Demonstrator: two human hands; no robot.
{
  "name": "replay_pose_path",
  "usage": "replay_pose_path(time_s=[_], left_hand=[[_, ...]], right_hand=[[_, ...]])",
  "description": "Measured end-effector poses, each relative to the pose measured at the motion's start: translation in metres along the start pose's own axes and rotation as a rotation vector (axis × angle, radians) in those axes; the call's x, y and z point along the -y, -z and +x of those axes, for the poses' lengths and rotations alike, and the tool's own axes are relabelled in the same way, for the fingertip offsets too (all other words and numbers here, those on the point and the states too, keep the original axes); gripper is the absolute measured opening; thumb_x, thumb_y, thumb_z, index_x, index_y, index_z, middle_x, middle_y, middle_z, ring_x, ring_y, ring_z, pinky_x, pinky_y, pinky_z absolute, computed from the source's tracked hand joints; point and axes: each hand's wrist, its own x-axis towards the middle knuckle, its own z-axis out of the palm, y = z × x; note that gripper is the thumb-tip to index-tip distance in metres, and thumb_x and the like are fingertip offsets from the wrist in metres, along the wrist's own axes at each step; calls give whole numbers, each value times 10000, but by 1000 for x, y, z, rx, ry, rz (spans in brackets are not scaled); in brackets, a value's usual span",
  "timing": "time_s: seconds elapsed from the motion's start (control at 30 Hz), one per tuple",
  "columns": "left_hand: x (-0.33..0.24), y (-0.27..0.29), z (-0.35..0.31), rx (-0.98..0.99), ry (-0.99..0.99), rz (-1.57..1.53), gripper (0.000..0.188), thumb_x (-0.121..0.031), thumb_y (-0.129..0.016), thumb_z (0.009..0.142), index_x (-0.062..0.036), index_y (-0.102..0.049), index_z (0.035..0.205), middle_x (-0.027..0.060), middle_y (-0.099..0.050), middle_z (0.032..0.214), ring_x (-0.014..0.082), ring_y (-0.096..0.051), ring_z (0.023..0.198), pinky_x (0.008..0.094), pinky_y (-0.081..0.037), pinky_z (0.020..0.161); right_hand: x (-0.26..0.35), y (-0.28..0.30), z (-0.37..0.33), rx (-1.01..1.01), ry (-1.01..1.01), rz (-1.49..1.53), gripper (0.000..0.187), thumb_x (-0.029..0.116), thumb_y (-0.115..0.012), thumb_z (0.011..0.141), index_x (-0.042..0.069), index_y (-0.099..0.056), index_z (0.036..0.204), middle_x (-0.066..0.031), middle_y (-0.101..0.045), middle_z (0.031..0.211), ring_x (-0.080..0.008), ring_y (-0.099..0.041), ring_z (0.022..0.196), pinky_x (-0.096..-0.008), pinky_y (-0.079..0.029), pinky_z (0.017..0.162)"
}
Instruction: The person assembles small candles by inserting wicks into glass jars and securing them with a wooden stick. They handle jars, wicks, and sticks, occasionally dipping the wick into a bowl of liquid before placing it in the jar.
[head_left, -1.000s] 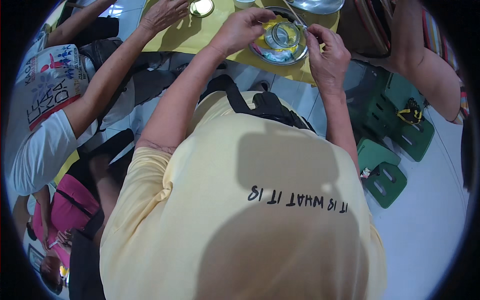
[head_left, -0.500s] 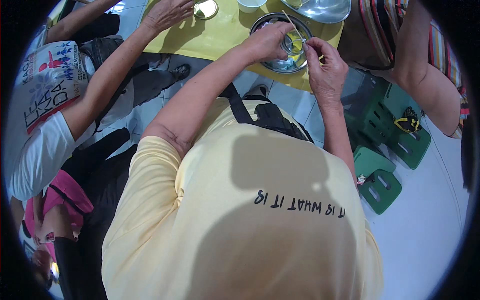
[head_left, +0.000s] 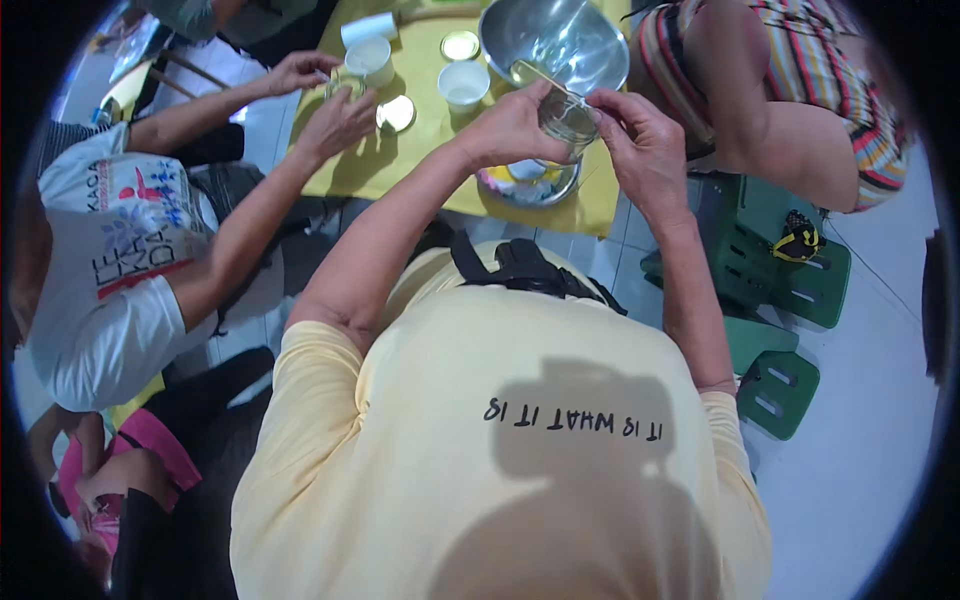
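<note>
In the upper centre of the frame, a glass jar (head_left: 566, 124) is being held by the left hand (head_left: 512, 125), to that hand's right. Above its rim a thin stick (head_left: 541, 75) is being slanted from upper left to lower right, its lower end being approached closest by the right hand (head_left: 642, 142), narrowed; whether anything is being pinched cannot be told. Below, a metal bowl (head_left: 573, 188) is being overhung.

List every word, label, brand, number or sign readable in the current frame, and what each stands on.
Wearer's yellow shirt: one line of black lettering, upside down in view; legible, wording withheld.
Neighbour's white shirt: large dark letters, tilted; wording withheld. Smaller print there is too small to read.
Glass jar and nearest white cup: no lettering visible.
</note>
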Motion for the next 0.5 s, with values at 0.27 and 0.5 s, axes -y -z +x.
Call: replay_pose_path(time_s=[0.27,0.5], left_hand=[[-137,79,34,209,-179,-361,727,-71,-752,675,9,-435,1325,106,-603,1173,186,-605,1041,310,-507,914],[-194,121,42,379,-358,-401,663,-110,-728,739,30,-437,1318,150,-612,1164,254,-639,1027,368,-564,836]], right_hand=[[87,85,79,-125,384,-10,180,81,-666,837,10,-685,1001,-104,-688,861,-170,-675,775,-278,-526,683],[173,138,108,-89,324,-50,167,97,-630,896,7,-693,1022,-52,-691,833,-74,-585,671,-205,-480,588]])
